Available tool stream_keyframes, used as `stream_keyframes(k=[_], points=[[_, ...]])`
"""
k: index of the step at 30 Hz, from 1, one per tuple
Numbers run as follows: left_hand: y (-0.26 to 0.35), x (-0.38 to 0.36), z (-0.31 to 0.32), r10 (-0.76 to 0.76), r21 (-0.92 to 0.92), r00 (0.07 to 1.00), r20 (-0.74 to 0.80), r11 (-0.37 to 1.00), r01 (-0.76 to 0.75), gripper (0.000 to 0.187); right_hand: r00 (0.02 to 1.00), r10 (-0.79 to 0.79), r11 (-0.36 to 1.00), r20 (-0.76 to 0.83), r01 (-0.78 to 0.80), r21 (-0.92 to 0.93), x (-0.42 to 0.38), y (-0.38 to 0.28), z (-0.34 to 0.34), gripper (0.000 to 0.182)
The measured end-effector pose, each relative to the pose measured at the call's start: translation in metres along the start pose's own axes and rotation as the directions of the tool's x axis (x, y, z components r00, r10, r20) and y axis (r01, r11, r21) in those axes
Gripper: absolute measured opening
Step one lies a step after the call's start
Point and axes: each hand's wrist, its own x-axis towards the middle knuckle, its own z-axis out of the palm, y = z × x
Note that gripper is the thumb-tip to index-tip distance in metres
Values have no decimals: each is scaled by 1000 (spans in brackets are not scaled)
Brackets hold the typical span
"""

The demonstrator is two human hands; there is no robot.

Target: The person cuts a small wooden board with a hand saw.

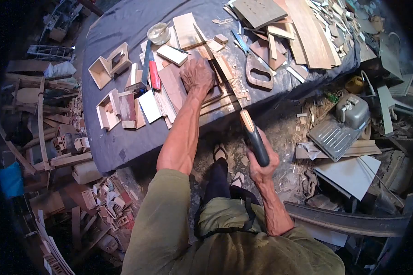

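My right hand (264,158) is closed round the black and wood-toned handle of a handsaw (249,124). The saw's narrow blade points away from me across the wood at the table's near edge. Just left of the blade, my left hand (198,75), fingers curled, presses down on a dark wooden board (214,95); its fingertips are partly hidden. Beside that hand lie a pale wood block (172,55) and a red-handled tool (154,75). A second handsaw (259,72) with a wooden grip rests to the right of the blade.
Small open wooden boxes (109,110) stand on the left of the cloth-covered table (124,146). A glass jar (159,34) is near the back. Boards and offcuts (307,34) are heaped at the right. Scrap wood and a metal sink (352,110) lie on the floor around me.
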Motion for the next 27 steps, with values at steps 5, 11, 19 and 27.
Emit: stream_keyframes(k=[5, 11, 19, 27], points=[[-3, -2, 1, -6, -13, 999, 34, 1000, 6, 21, 999, -30, 999, -21, 30, -28, 1, -5, 3, 60], [-2, -2, 5, 65, -3, 987, -147, 998, -66, 24, 1000, 20, 1000, -14, -20, -9, -8, -6, 2, 59], [-3, 0, 6, -18, -8, 1000, 25, 1000, 18, 24, 1000, -26, 999, -3, 26, -34, -1, -9, 1, 60], [-3, -1, 2, -3, 14, 998, 64, 1000, 2, 19, 999, 47, 999, -8, -47, -9, 16, -9, 21, 60]])
